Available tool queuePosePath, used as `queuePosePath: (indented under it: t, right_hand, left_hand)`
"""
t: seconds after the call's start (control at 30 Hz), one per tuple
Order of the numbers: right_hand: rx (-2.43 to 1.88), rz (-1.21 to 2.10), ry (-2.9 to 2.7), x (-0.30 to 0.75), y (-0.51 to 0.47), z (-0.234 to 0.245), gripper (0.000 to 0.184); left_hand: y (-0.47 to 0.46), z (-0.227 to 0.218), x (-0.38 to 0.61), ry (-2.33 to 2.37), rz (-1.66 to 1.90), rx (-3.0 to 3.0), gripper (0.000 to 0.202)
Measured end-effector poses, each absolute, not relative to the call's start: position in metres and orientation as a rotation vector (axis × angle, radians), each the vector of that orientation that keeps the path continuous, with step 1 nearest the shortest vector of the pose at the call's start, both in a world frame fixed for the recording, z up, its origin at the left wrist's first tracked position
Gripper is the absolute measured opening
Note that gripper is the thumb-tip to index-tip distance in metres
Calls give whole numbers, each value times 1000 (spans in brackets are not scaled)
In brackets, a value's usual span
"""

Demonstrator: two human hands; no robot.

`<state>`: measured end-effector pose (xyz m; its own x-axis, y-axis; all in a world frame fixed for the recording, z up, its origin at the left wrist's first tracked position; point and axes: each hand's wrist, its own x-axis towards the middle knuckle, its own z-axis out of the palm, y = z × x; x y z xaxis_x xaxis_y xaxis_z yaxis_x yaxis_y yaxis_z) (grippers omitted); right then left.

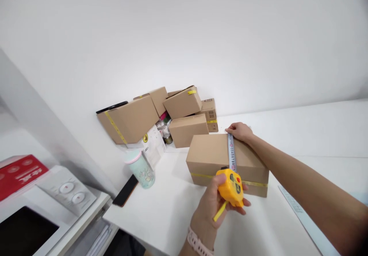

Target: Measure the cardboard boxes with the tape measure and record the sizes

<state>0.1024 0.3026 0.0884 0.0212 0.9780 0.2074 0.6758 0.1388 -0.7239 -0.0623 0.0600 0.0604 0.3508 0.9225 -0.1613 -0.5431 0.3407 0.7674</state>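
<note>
A closed cardboard box (207, 148) with yellow tape along its side lies on the white table (172, 202). My left hand (209, 198) is wrapped round a yellow tape measure (230, 187) at the near side of the box. From its case the blade (231, 152) runs out across the box top, with its numbers facing up. At the far edge of the box, my right hand (240, 131) pinches the blade's end, its fingers bent over the box edge. A short yellow strap hangs from the tape measure's case.
Several cardboard boxes (188, 129) are stacked against the wall at the back left. A mint-green tumbler (142, 171) stands by a dark flat object (125, 190) near the table's left edge. Left of the table is a white microwave (54, 206). A pale blue sheet (304, 217) lies at right.
</note>
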Motion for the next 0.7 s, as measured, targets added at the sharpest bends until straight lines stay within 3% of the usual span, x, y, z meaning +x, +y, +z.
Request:
queuePosePath:
  t: [0.7]
  right_hand:
    - [-1501, 740, -1762, 106, 294, 81, 25]
  left_hand:
    - [23, 52, -31, 749, 1118, 627, 59]
